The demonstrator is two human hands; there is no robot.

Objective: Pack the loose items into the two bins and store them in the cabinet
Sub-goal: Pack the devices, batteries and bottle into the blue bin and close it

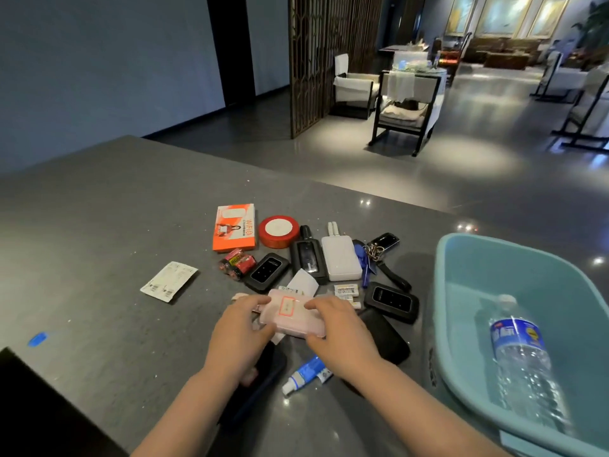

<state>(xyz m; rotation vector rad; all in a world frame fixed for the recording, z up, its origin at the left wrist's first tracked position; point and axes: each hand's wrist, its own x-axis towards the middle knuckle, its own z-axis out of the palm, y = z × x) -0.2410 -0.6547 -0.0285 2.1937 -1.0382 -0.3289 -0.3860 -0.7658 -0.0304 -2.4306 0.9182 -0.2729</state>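
Pink plastic case (291, 316), centre-bottom of frame, was gripped at both ends by left hand (239, 338) & right hand (336, 331). We judged it could slip over cluttered items en route to teal bin (461, 291), lower right.

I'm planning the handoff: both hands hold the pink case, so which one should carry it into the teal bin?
Probably the right hand: it grips the pink case on the side nearer the teal bin; the left hand would have to cross over.

2 dark-framed armchairs (375, 90) stand beside a lattice screen (316, 61).
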